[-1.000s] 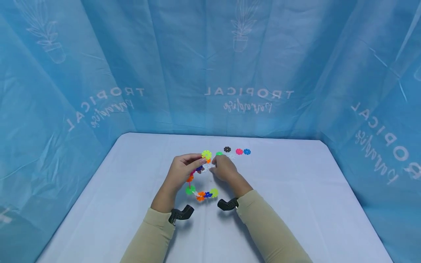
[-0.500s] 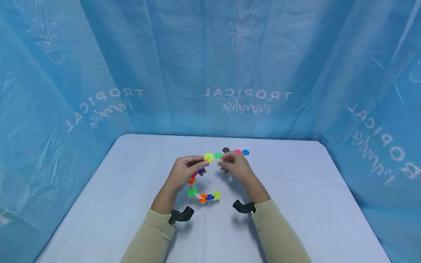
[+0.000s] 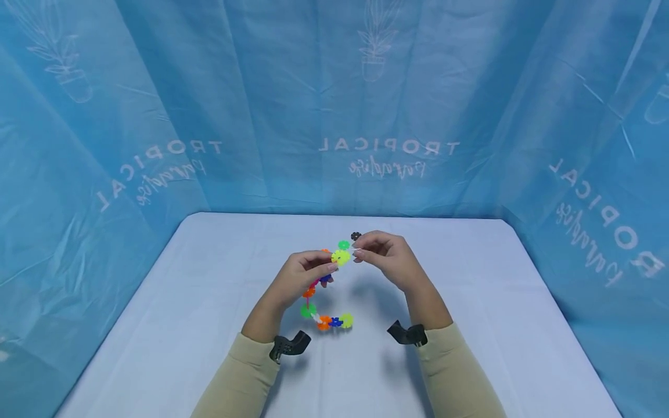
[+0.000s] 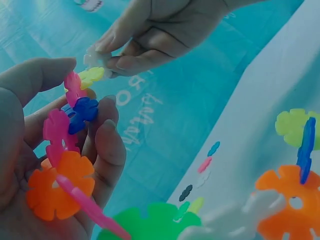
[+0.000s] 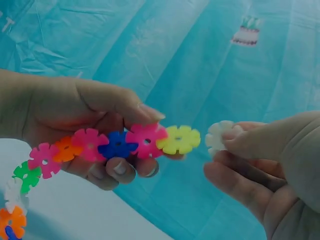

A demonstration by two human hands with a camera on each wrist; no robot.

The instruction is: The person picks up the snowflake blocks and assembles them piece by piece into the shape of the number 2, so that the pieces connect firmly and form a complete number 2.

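My left hand (image 3: 299, 280) holds a chain of colourful plastic snowflake discs, its thumb and fingers pinching a pink disc (image 5: 148, 141) close to one end. A yellow disc (image 5: 179, 139) forms that end and points toward the right hand. Between thumb and fingers, my right hand (image 3: 393, 262) pinches a single white disc (image 5: 218, 136), a small gap away from the yellow one in the right wrist view. From the left palm the chain hangs down past an orange disc (image 4: 60, 186) and a green disc (image 3: 308, 310), then curves right to a yellow-green disc (image 3: 347, 320).
Loose discs lie on the white table (image 3: 235, 244) beyond the hands, among them a green one (image 3: 343, 245) and a black one (image 3: 356, 236). The left wrist view also shows a blue disc (image 4: 214, 148) and a pink disc (image 4: 205, 165) there. Blue curtains (image 3: 292, 116) surround the table.
The right hand has come away from the tabletop, rising and shifting right with the white disc, and has turned toward the chain's end. The left hand and chain have drifted slightly right.
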